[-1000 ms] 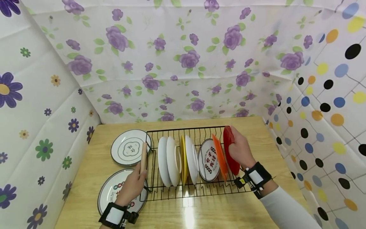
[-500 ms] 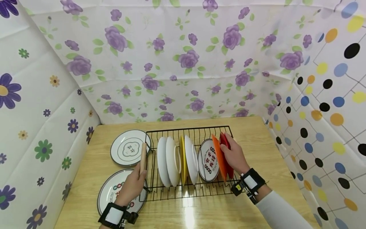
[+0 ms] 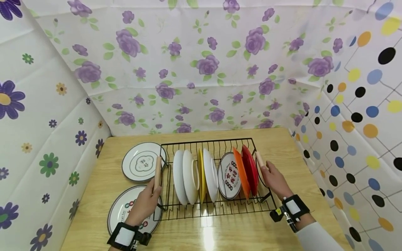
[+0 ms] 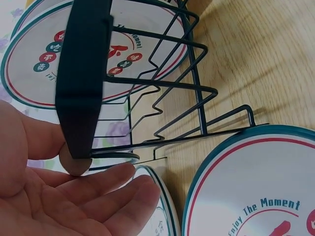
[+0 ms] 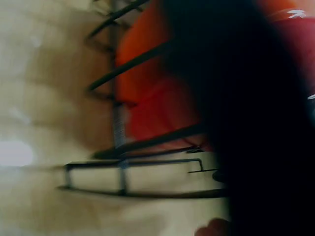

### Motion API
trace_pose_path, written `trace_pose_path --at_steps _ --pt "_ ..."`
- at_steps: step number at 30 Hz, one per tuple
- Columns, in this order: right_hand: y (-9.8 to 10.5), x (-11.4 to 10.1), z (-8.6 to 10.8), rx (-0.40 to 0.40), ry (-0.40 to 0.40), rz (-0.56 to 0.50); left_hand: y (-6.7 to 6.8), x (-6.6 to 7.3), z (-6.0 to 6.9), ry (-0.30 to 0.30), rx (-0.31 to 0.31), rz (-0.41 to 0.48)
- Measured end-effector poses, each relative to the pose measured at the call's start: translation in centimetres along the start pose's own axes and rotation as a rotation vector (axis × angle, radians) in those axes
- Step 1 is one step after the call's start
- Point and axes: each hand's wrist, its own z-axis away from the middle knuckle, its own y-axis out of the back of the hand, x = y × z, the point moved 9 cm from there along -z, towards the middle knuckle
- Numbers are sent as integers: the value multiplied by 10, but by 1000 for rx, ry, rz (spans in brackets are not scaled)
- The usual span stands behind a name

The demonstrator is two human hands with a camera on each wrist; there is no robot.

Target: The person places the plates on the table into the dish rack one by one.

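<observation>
A black wire dish rack [image 3: 216, 213] with a light wooden handle at each end holds several upright plates. My left hand [image 3: 142, 205] holds the left handle [image 3: 157, 172]; in the left wrist view, the thumb and fingers lie on either side of the handle's end [image 4: 75, 164]. My right hand [image 3: 277, 181] is at the right handle [image 3: 259, 159], its fingertips by the lower part; their grip is hidden. Just left of it, red plates [image 3: 249, 169] stand beside an orange plate [image 3: 241, 172]. The right wrist view is blurred and largely blocked by a dark shape.
White plates [image 3: 179, 177], a yellow plate [image 3: 202, 176] and a printed plate [image 3: 228, 177] fill the rack's left and middle. Two printed plates lie flat on the wooden table left of the rack: one at the back [image 3: 132, 165], one in front [image 3: 117, 209]. Patterned cloth walls [image 3: 201, 87] surround the table.
My right hand brought a red plate leftward into the rack beside the orange one, let go, and moved right to the right handle. My left hand has stayed at the left handle.
</observation>
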Motion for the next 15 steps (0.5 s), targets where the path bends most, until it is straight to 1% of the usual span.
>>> trace_pose_path --at_steps 2,4,5,7,9,12,13,15 --pt "-7 10 -3 -41 3 -6 4 -1 2 10 6 -11" --pt "-12 13 -6 -56 31 -10 10 -4 4 21 7 -31" --pt "-15 13 -7 -64 42 -18 15 -7 5 28 10 -44" --pt "-18 12 -8 -73 64 -15 30 -17 8 66 22 -89" --pt "-20 10 -10 -81 74 -11 47 -36 10 141 39 -124" --pt "-20 9 -10 -82 75 0 74 -74 13 299 90 -168" --pt "-20 9 -9 -85 71 -2 81 -87 14 348 102 -182" --pt "-19 10 -9 -76 75 5 88 -112 18 435 112 -206"
